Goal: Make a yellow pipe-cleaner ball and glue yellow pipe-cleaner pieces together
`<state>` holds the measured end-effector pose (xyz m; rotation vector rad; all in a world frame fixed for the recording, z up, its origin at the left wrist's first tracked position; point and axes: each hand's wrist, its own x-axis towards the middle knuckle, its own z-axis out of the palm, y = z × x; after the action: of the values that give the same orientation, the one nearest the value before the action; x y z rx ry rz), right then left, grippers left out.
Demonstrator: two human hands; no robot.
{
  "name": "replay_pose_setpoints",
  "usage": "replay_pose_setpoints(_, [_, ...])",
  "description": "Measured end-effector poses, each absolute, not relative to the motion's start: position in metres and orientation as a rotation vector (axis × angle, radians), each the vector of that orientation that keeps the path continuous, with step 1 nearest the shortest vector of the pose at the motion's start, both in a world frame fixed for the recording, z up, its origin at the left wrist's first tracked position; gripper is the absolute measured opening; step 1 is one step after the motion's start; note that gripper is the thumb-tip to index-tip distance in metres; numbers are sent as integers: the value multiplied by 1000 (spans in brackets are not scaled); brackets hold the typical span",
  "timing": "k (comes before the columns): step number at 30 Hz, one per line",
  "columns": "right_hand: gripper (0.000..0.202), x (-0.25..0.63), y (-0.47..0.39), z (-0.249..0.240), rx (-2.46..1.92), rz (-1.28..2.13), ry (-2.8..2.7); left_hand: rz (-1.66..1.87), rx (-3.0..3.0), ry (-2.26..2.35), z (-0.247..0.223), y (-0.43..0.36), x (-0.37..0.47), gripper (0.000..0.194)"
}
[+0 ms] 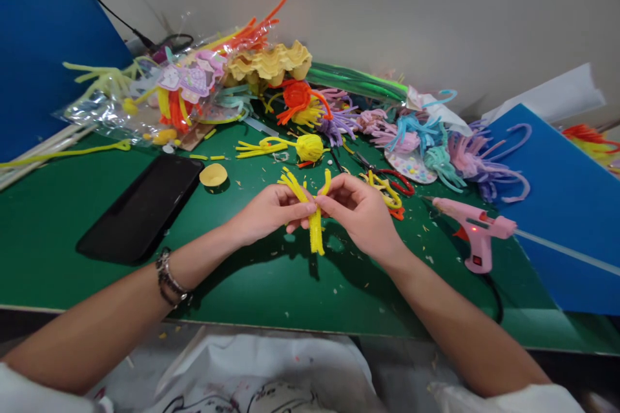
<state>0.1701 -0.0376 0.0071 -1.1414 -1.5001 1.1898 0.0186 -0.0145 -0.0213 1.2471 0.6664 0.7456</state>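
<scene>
Between my two hands is a small bundle of yellow pipe cleaners (pixel 316 235), its lower ends hanging down and other ends sticking up. My left hand (pixel 278 210) pinches the bundle from the left, thumb across its middle. From the right, my right hand (pixel 356 210) pinches it with thumb and forefinger near one upright strand. Just beyond my hands lies a yellow pipe-cleaner ball with loose strands (pixel 310 148). Red-handled scissors (pixel 397 182) rest behind my right hand, beside a yellow looped piece (pixel 385 190). My fingers hide the middle of the bundle.
A pink glue gun (pixel 477 226) with a lit red light stands at right. A black phone (pixel 143 210) and a round tan disc (pixel 213 175) lie at left. Colourful pipe-cleaner pieces, a plastic bag (pixel 106 106) and an egg carton (pixel 271 63) line the back. Blue boards (pixel 576 226) flank the green table (pixel 387 306).
</scene>
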Motion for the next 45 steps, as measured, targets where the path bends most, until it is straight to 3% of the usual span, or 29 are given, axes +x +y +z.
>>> replay_pose_setpoints(8, [20, 170, -35, 5, -1161, 1166, -1551, 692, 1307, 672, -21, -14, 20, 17])
replay_pose_setpoints(23, [20, 164, -31, 4, -999, 1592, -1465, 643, 1271, 643, -18, -17, 20, 15])
replay_pose_setpoints(27, [13, 168, -30, 7, -1099, 1241, -1631, 671, 1304, 678, -19, -16, 20, 14])
replay_pose_setpoints(33, [29, 190, -48, 4, -1019, -55, -2249, 788, 1241, 822, -17, -13, 20, 12])
replay_pose_setpoints(35, [36, 194, -54, 1, -950, -329, -2331, 808, 1231, 827, -17, -12, 20, 13])
replay_pose_setpoints(45, [38, 190, -58, -8, -1068, -443, -2318, 858, 1246, 797, -17, -14, 20, 15])
